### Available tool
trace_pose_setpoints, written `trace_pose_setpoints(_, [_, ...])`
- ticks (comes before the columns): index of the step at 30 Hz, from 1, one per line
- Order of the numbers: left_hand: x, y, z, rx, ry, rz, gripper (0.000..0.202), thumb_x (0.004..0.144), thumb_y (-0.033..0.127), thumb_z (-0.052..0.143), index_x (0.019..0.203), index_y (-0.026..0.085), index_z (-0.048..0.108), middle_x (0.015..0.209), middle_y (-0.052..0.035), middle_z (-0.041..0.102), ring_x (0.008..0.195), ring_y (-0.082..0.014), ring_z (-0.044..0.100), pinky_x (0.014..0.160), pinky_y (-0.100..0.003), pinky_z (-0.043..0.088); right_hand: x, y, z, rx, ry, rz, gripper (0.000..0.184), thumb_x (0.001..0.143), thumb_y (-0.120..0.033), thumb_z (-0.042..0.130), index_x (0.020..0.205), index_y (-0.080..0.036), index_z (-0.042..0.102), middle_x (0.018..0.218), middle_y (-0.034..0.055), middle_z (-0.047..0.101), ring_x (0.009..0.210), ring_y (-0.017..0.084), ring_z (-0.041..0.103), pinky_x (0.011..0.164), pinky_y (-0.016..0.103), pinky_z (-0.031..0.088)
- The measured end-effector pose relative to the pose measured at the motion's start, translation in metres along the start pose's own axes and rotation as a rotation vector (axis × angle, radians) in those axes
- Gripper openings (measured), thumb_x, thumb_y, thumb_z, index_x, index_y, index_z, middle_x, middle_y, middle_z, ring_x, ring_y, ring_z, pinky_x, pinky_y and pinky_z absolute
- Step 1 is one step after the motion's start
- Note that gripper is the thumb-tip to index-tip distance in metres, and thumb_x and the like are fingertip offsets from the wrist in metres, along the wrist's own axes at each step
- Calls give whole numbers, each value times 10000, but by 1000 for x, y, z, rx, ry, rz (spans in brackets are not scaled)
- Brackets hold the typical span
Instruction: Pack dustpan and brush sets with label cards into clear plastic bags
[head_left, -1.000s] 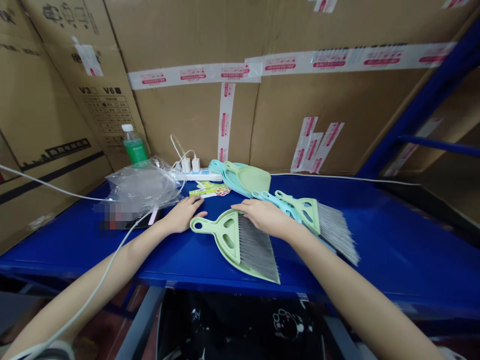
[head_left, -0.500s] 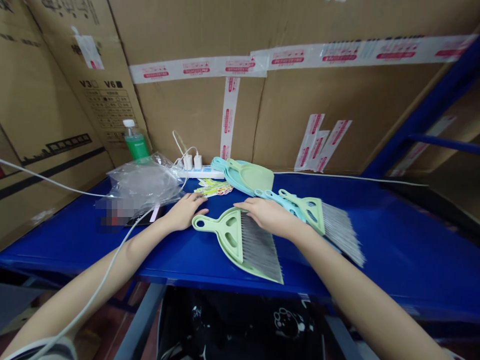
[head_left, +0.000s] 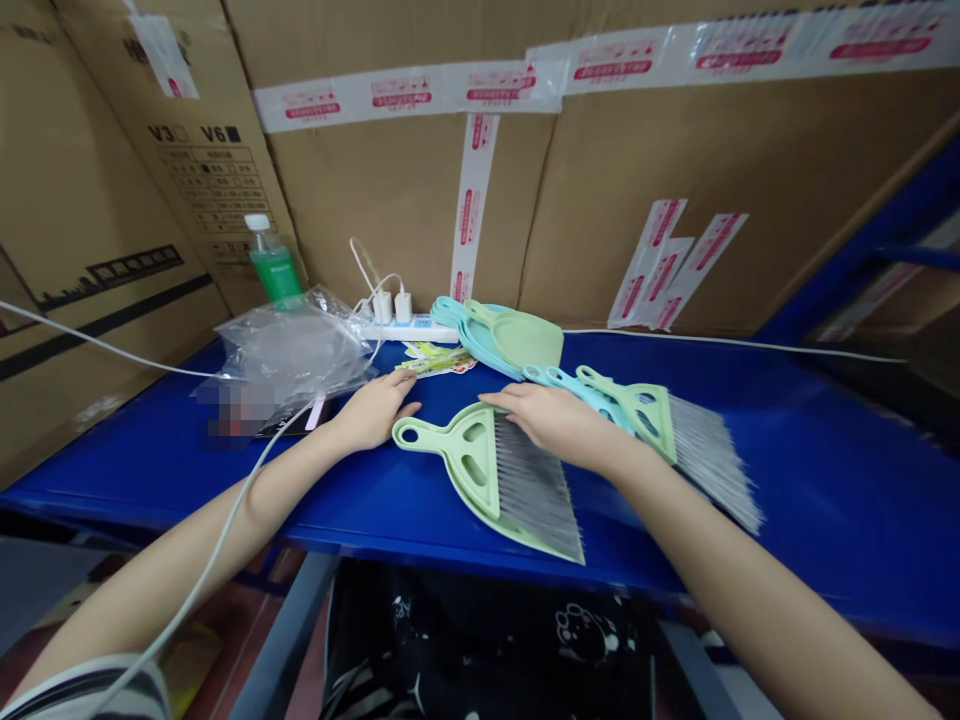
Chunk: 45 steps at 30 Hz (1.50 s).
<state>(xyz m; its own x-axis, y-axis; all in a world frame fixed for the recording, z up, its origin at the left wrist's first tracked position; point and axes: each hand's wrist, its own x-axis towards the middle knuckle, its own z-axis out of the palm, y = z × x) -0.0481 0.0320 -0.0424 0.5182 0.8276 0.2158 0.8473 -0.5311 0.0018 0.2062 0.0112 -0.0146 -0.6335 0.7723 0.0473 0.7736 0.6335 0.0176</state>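
A light green dustpan point(head_left: 525, 538) lies on the blue table with a matching hand brush point(head_left: 474, 452) on top, grey bristles toward the right. My right hand point(head_left: 559, 425) is at the far edge of this set, its fingers stretched to the left along the rim and over the bristles. Left of the handle, my left hand point(head_left: 373, 412) rests low over the table, thumb and fingers apart and nothing in it. Several more brushes, a green brush point(head_left: 660, 415) uppermost over blue ones, lie beyond my right forearm. Behind them is a stack of dustpans, with a green dustpan point(head_left: 529, 338) on top.
Printed cards point(head_left: 435, 360) lie ahead of my left hand. A power strip point(head_left: 420, 328) with plugged-in chargers stands behind them. At the left are clear plastic bags point(head_left: 292, 345) and a green bottle point(head_left: 274, 265). A white cable point(head_left: 251, 480) crosses my left forearm. Cardboard walls enclose the back.
The view has tilted down and shifted slightly left, so things appear a little higher and further right. Both hands keep nearly the same places beside the green dustpan and brush.
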Motion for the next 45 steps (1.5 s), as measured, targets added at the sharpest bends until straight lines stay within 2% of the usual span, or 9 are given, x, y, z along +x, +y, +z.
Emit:
trace_pose_setpoints(4, [-1, 0, -1, -64, 65, 29, 394, 918, 242, 329, 1250, 116, 498, 1334, -126, 484, 1170, -232, 525, 989, -350, 440, 0, 3, 4, -7, 46, -27, 560, 804, -16, 335, 1290, -218, 523, 1121, 83, 645, 980, 212, 607, 756, 318, 497])
trace_pose_setpoints(8, [1, 3, -5, -72, 84, 64, 401, 905, 156, 297, 1231, 65, 512, 1291, -153, 516, 1155, -251, 506, 991, -410, 424, -2, 6, 2, 4, 64, 1, 555, 771, 6, 354, 1251, -196, 547, 1149, 89, 633, 1018, 220, 595, 774, 318, 490])
trace_pose_setpoints(14, [3, 4, -10, -62, 153, 76, 422, 873, 66, 301, 1203, 130, 555, 1254, -102, 572, 980, -225, 554, 901, -446, 463, -7, 9, -3, 15, 211, 153, 374, 862, -142, 368, 1190, -137, 547, 1130, 130, 642, 991, 261, 608, 759, 360, 504])
trace_pose_setpoints(19, [-1, 4, -10, -164, 199, 129, 416, 872, 60, 304, 1210, 121, 540, 1285, -103, 554, 1137, -209, 531, 980, -427, 446, -5, 12, 6, 76, 309, 145, 429, 878, -154, 315, 1267, -136, 493, 1174, 138, 626, 1046, 271, 589, 788, 390, 505])
trace_pose_setpoints(25, [-8, 15, -19, -342, 217, 231, 389, 917, 109, 295, 1236, 157, 512, 1338, -83, 513, 1233, -173, 475, 1038, -393, 422, 2, 11, 3, 294, 212, 147, 428, 909, -287, 291, 1254, -190, 524, 1029, 94, 686, 960, 236, 629, 805, 401, 499])
trace_pose_setpoints(30, [-12, 25, -20, -383, 141, 357, 402, 933, 187, 355, 1329, 159, 418, 1401, -99, 442, 1301, -185, 397, 1086, -394, 365, 5, 9, 0, 536, 177, 136, 439, 891, -342, 347, 1288, -218, 489, 978, 75, 694, 857, 199, 647, 756, 358, 511])
trace_pose_setpoints(36, [-14, 29, -18, -426, 72, 469, 470, 936, 250, 395, 1396, 186, 325, 1464, -99, 348, 1341, -197, 333, 1110, -402, 322, 8, 9, 6, 826, 145, 121, 465, 867, -359, 405, 1300, -197, 457, 985, 86, 667, 889, 190, 622, 776, 359, 516])
trace_pose_setpoints(41, [-14, 29, -18, -446, 44, 496, 505, 927, 252, 415, 1416, 209, 294, 1472, -93, 332, 1344, -214, 328, 1107, -425, 319, 10, 10, 8, 1053, 83, 97, 491, 822, -363, 509, 1277, -187, 457, 811, 37, 639, 733, 154, 608, 666, 325, 526])
trace_pose_setpoints(45, [-14, 29, -18, -416, 28, 497, 480, 930, 267, 414, 1398, 204, 327, 1474, -93, 329, 1350, -209, 317, 1100, -419, 327, 8, 10, 7, 1077, 87, 115, 498, 794, -358, 558, 1252, -186, 469, 733, 4, 599, 639, 129, 576, 571, 278, 508])
